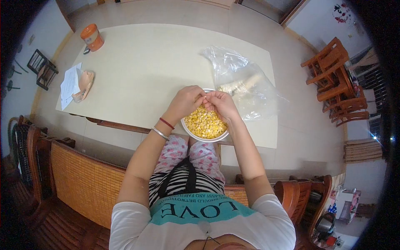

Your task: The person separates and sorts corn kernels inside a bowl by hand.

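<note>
A white bowl [186, 130] full of yellow corn kernels [206, 124] stands at the table's near edge, in front of my body. Above its far side my left hand [188, 101] and my right hand [221, 104] meet, fingertips pinched close together. Whatever is between the fingers is too small or too hidden to make out. Just beyond the right hand lies a clear plastic bag [254, 102], with pale corn cobs [246, 84] showing in and under it.
The pale table [141, 62] stretches ahead and to the left. On its left side are an orange-lidded jar [92, 37], papers [70, 85] and an orange-brown packet [85, 86]. Behind me runs a wooden bench [87, 179]; wooden chairs [333, 71] are stacked at the right.
</note>
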`<state>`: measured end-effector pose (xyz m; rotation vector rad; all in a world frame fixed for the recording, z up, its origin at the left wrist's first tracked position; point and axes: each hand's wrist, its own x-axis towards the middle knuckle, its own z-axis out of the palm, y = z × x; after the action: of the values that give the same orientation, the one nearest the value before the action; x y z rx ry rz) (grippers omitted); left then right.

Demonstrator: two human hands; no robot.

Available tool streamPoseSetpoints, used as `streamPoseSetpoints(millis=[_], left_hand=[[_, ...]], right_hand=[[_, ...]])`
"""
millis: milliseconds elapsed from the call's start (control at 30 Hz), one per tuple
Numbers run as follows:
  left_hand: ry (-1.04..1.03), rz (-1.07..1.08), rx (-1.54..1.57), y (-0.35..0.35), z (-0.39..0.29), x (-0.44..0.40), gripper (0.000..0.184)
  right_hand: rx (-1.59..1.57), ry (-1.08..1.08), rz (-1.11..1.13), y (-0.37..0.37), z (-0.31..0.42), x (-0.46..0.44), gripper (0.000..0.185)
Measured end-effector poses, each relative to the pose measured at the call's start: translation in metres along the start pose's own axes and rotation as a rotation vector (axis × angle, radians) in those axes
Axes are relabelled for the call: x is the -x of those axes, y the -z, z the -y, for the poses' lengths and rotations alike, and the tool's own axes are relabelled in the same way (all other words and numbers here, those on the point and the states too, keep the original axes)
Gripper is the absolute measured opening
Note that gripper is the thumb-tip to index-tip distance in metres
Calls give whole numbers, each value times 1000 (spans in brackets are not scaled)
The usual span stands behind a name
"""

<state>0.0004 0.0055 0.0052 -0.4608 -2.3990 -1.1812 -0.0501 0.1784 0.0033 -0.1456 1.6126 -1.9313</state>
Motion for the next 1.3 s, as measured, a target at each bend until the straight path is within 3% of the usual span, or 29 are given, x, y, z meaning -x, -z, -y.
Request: streamPoseSetpoints(millis=[567, 867, 1300], left_hand=[[-2, 6, 31, 1, 1, 1, 14], [43, -22, 90, 0, 2, 1, 11], [-58, -76, 99, 1, -2, -1, 8]], right_hand=[[93, 31, -26, -3, 1, -5, 9], [-129, 5, 27, -1, 0, -1, 13], [-87, -31, 75, 3, 0, 1, 11]])
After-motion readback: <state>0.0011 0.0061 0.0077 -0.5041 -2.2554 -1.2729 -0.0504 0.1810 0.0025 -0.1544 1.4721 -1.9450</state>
